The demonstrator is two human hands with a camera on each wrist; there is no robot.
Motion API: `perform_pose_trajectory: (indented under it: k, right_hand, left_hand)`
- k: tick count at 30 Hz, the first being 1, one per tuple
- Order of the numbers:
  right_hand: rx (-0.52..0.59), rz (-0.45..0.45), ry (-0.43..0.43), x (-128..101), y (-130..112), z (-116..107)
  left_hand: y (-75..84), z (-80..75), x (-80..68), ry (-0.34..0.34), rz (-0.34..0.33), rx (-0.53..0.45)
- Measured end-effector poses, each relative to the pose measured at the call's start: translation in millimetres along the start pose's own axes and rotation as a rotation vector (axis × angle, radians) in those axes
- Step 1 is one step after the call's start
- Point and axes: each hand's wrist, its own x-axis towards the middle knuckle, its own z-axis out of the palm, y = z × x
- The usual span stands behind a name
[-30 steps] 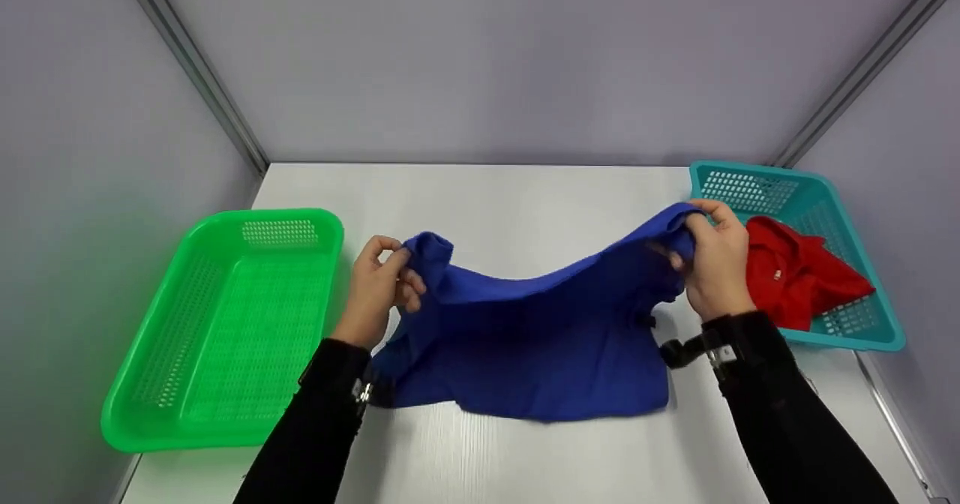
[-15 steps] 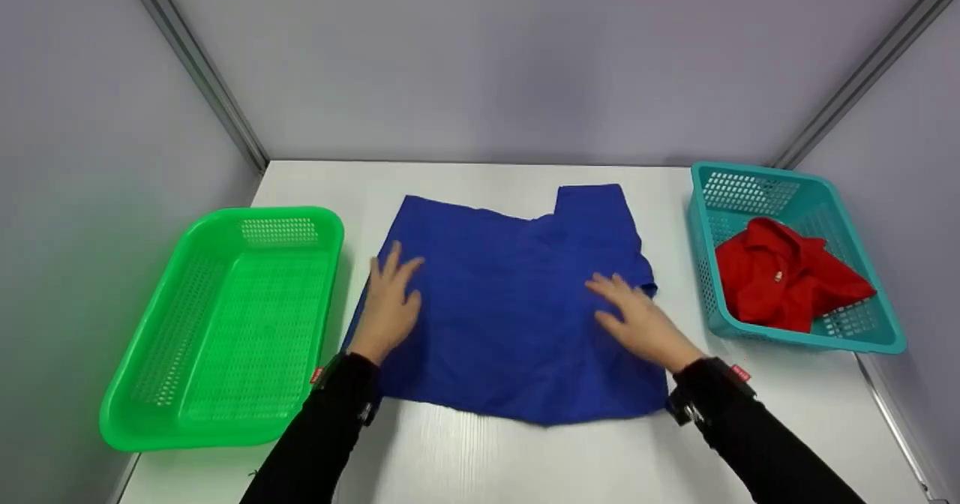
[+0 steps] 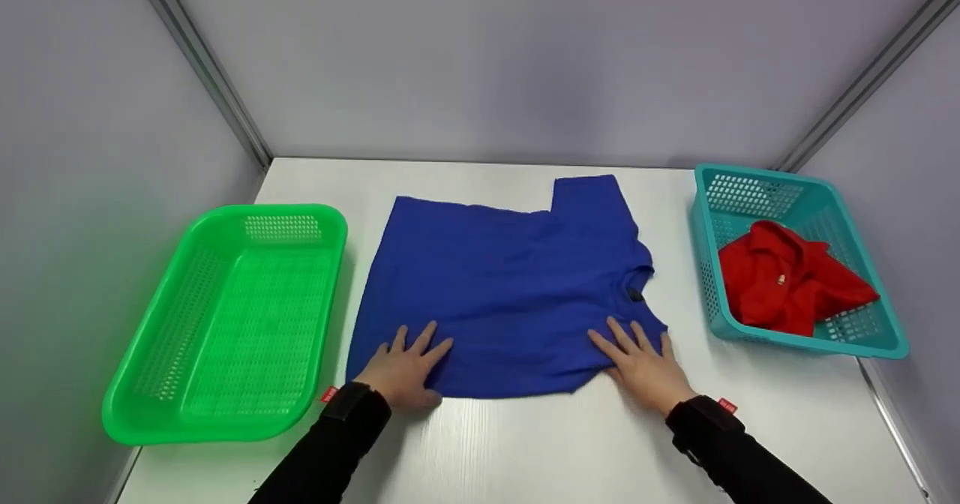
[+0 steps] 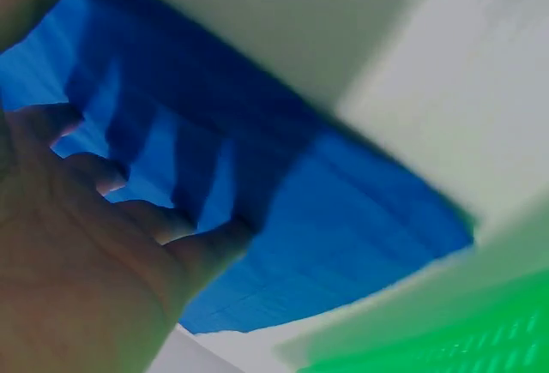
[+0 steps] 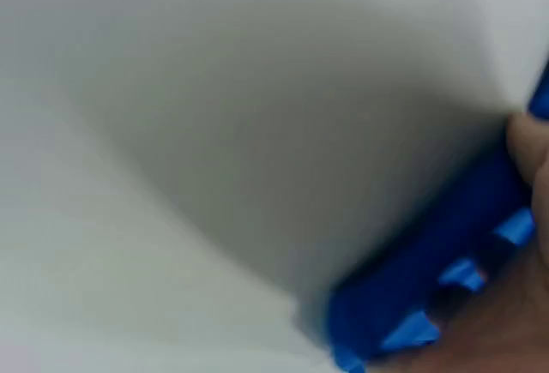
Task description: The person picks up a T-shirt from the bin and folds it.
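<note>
A blue T-shirt [image 3: 487, 279] lies spread on the white table, its neck opening to the right and one sleeve pointing to the far side. No sleeve shows along its near edge. My left hand [image 3: 403, 373] rests near the shirt's near left corner, fingers spread over the cloth. In the left wrist view that hand [image 4: 94, 244] has its fingers apart above the blue fabric [image 4: 317, 210]. My right hand [image 3: 643, 365] touches the near right part with spread fingers. The right wrist view is blurred; the thumb [image 5: 527, 146] is at the cloth's edge.
A green plastic basket [image 3: 225, 433] stands on the left of the table [image 3: 495, 451]. At the right, a teal basket [image 3: 825, 346] has a red garment [image 3: 795, 279] in it. Grey panels [image 3: 525, 61] enclose the back and sides.
Both hands let go of the raised blue T-shirt, which came down flat on the table. They then moved back toward its near edge, which now lies slightly farther from me.
</note>
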Motion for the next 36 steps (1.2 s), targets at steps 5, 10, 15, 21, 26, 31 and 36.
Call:
perform_pose_trajectory:
  k: [5,10,15,21,26,31,36]
  right_hand:
    - [-0.036,0.090,0.294,6,26,6]
    - [-0.058,-0.019,0.392,0,36,12]
    - [0.265,0.037,0.378,4,41,-2]
    - [0.672,0.211,0.243,15,51,-33]
    - [0.275,0.194,0.455,26,45,-24]
    - [0.064,-0.038,0.558,25,22,-1]
    - [0.054,-0.100,0.287,17,-1,16]
  left_hand:
    - [-3.2,7.8,-3.9,0.151,0.060,0.074]
    - [-10.5,19.1,-11.3,0.333,0.050,0.248]
    - [-13.5,19.5,-8.4,0.483,0.066,0.349]
    - [-18.6,3.4,0.8,0.658,0.046,0.295]
    - [-24.9,-6.8,4.7,0.719,-0.017,0.219]
    - [-29.0,-5.4,5.8,0.728,-0.075,0.147]
    - [-25.1,-5.1,6.3,0.684,-0.117,0.128]
